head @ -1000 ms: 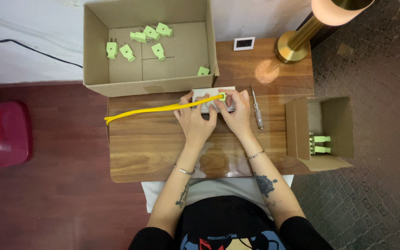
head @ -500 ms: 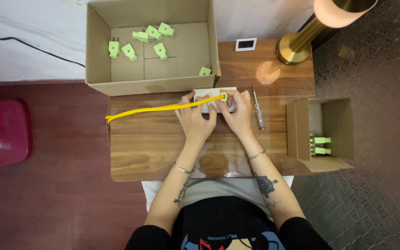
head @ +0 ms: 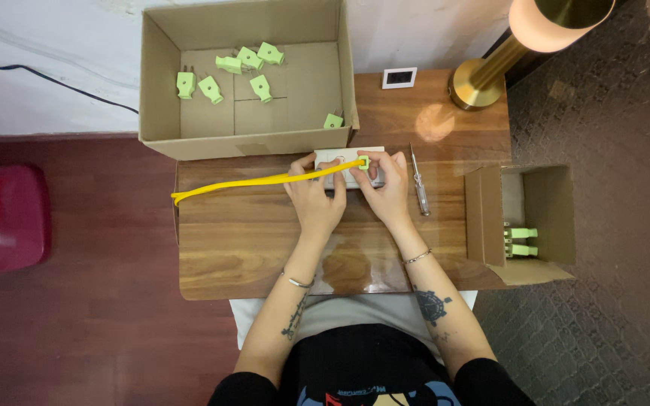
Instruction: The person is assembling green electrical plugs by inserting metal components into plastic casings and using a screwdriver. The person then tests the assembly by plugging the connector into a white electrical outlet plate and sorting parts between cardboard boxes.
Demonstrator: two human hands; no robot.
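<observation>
Yellow cable (head: 257, 180) w/ green plug (head: 364, 162) pinched by both grips, left (head: 315, 197) & right (head: 385, 188). Big box (head: 161, 90) above-left: six green plugs. Small box (head: 551, 203) right: two.

Glossy wooden table (head: 250, 248) — matt cardboard box (head: 161, 90), brass lamp (head: 483, 75).

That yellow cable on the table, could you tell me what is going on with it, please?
A person sits at a wooden table and holds both hands over a white block. The left hand and the right hand pinch a small green plug at the end of the yellow cable, which trails off to the left. More green plugs lie in the large cardboard box behind, and a screwdriver rests beside the right hand.
</observation>
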